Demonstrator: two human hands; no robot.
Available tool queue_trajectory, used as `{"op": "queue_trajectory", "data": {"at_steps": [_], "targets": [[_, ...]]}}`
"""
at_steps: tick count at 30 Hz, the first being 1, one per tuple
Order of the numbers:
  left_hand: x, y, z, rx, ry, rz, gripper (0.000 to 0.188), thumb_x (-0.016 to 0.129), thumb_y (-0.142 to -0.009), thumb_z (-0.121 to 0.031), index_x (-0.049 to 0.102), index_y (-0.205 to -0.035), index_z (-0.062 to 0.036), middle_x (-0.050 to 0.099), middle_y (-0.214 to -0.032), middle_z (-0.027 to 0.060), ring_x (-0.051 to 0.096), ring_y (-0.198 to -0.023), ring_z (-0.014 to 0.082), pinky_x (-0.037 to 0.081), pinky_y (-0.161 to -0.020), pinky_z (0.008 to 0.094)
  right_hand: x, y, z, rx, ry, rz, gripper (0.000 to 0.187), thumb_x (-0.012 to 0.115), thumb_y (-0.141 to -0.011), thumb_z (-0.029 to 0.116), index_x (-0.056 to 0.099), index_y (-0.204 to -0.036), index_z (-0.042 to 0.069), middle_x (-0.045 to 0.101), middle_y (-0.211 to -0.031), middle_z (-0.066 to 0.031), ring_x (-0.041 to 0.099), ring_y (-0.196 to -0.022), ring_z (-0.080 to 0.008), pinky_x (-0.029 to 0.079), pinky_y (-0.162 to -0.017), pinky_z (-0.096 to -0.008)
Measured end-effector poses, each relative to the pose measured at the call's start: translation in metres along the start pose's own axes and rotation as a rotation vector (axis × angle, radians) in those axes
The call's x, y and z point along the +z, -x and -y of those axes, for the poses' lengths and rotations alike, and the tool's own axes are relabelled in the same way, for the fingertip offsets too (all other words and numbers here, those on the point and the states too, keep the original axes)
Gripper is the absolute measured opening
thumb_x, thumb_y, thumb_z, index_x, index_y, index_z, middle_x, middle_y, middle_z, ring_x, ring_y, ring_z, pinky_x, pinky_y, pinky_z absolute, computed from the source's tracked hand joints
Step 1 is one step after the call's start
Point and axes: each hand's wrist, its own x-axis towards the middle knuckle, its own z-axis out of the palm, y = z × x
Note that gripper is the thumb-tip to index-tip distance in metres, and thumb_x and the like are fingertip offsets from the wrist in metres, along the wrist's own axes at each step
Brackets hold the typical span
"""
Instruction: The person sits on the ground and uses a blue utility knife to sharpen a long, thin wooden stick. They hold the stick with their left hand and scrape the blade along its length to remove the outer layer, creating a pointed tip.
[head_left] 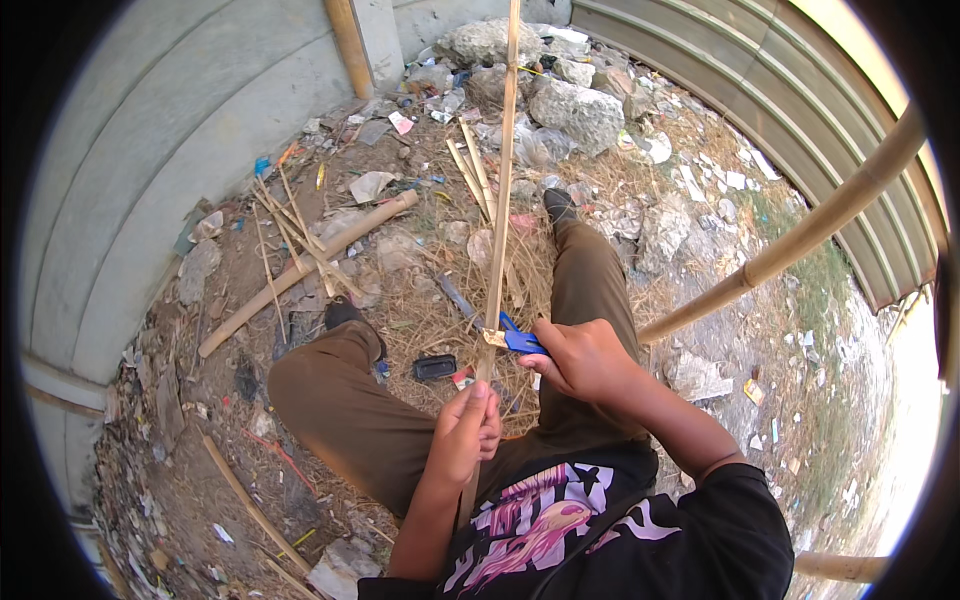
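Note:
A long, pale bamboo strip (503, 190) runs upright through the middle of the view, between my spread legs. My left hand (466, 430) is closed around its lower part. Just above that grip, my right hand (588, 358) holds a blue utility knife (524, 342). The knife's front end meets the strip, where the bamboo's surface looks rough and lighter. How deep the blade goes, I cannot tell. Below my left hand the strip continues toward my black shirt.
On the littered ground at left lies a thick bamboo pole (330, 250) with thin strips (290, 225) across it. A black tray (434, 367) sits between my legs. Large rocks (578, 112) are piled ahead. A slanting bamboo pole (800, 225) stands at right, a concrete wall (190, 130) at left.

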Motion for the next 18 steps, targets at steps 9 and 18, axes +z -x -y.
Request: {"op": "queue_trajectory", "data": {"at_steps": [9, 18], "targets": [[0.001, 0.0, 0.001, 0.002, -0.016, 0.011, 0.04, 0.038, -0.109, -0.044, 0.041, -0.084, -0.0125, 0.029, -0.057, -0.0051, 0.022, -0.043, 0.0032, 0.016, -0.037, 0.0214, -0.019, -0.004, 0.001, -0.048, 0.176, 0.007, 0.043, 0.061, -0.095, 0.048, 0.052, -0.077, 0.009, 0.053, -0.059, -0.0065, 0.057, -0.048, -0.028, 0.043, -0.044, -0.0398], [0.003, 0.002, -0.003, -0.029, 0.037, 0.071, 0.041, 0.038, -0.108, -0.045, 0.039, -0.084, -0.0122, 0.026, -0.056, -0.0049, 0.02, -0.042, 0.004, 0.014, -0.037, 0.0227, -0.024, -0.002, 0.001, -0.106, 0.269, -0.111, 0.048, 0.064, -0.09, 0.053, 0.05, -0.072, 0.012, 0.045, -0.054, -0.0028, 0.055, -0.044, -0.0223, 0.04, -0.042, -0.0359]]}}
